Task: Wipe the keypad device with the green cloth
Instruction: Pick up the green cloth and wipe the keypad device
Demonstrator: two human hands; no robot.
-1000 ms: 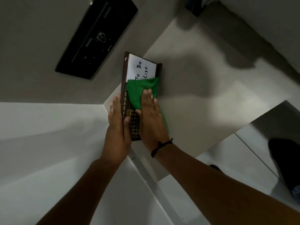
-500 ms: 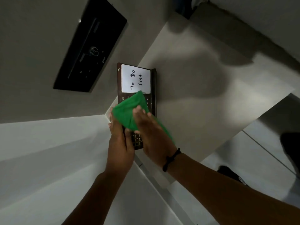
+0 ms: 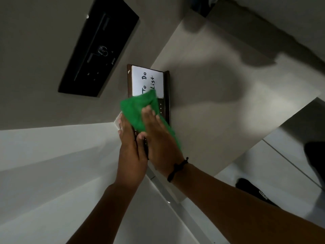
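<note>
right hand (image 3: 158,138) presses green cloth (image 3: 139,110) onto keypad device (image 3: 164,106).

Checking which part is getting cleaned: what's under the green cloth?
The green cloth lies on the keypad device, pressed by the right hand. It overlaps the white "To Do List" note's lower edge. The keys beneath it are covered.

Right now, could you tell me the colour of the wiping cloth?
Bright green cloth, clearest in the head view.
</note>
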